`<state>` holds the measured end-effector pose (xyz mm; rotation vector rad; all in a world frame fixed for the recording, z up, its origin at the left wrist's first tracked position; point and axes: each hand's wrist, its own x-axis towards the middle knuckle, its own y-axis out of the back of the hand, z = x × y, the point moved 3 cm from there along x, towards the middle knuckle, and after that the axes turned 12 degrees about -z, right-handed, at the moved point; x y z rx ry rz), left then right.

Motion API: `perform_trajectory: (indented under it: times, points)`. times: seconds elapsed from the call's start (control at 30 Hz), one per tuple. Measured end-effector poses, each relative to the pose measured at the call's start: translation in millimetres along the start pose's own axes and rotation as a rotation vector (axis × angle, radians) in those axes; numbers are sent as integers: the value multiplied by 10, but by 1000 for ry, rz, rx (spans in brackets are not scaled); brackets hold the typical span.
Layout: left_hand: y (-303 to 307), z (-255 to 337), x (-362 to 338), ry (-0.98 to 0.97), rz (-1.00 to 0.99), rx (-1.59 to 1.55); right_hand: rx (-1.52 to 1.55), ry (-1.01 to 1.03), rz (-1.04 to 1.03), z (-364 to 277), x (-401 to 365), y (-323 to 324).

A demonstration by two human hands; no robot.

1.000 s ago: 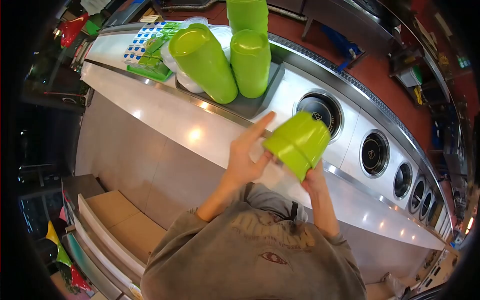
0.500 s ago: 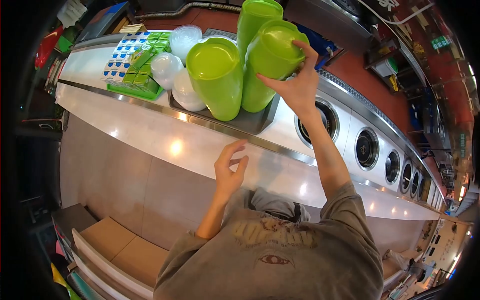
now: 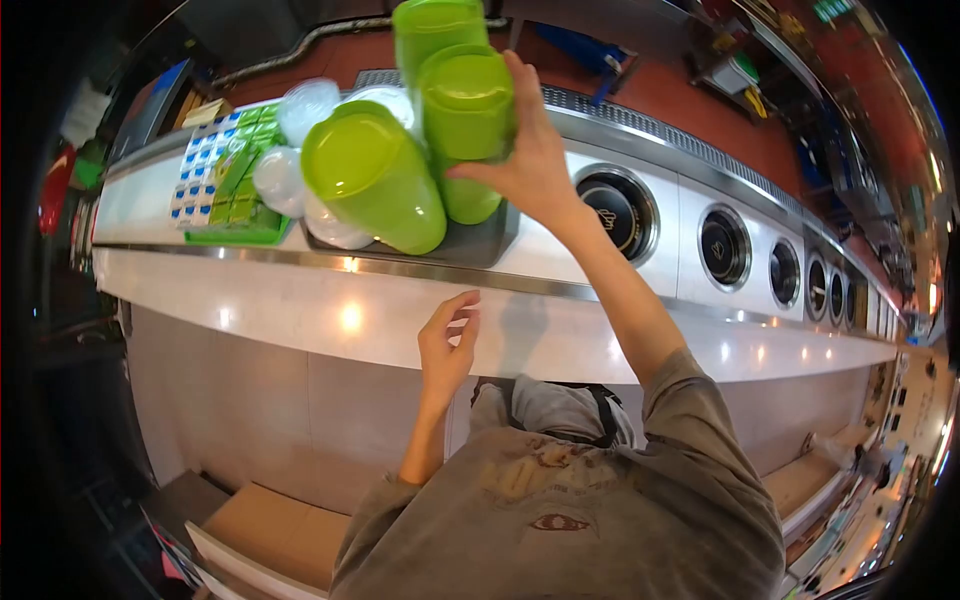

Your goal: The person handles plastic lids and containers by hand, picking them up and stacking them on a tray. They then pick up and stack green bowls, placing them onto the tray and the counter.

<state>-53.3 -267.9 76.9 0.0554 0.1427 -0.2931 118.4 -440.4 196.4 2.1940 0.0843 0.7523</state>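
My right hand (image 3: 535, 165) grips the upper part of the middle green stack, thumb on the near side and fingers along the right. These look like upside-down green bowls (image 3: 466, 105); an edge shows between them and the lower green part (image 3: 472, 200). To their left leans another tall green stack (image 3: 372, 175), and a third green stack (image 3: 440, 35) rises behind. All are by a dark tray (image 3: 485, 240) on the counter. My left hand (image 3: 445, 345) hovers over the counter's front, holding nothing, its fingers loosely bent and apart.
Clear plastic bowls (image 3: 310, 110) and white rounded bowls (image 3: 278, 180) are left of the stacks. Further left, small blue-white and green packs (image 3: 235, 170) fill a green tray (image 3: 275, 235). A row of round black inset wells (image 3: 615, 215) runs along the counter (image 3: 540, 250) to the right.
The view has turned, shifting the counter items left. My right hand has closed around the upper middle bowls, and an edge now shows below them. My left hand stays over the counter's front.
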Motion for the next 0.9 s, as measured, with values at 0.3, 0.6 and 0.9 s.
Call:
perform_trajectory:
  times: [0.3,0.6,0.9]
  points:
    - [-586,-664,-347,217,-503,466,275,-282,253,85,-2112,339]
    - [-2128,-1477,-766,17,-979,1339,-70,-1334,7,311,-7523,686]
    - [-3154,-3270,-1303,513,-839,815,599,-2257,245,-1581,-11100,263]
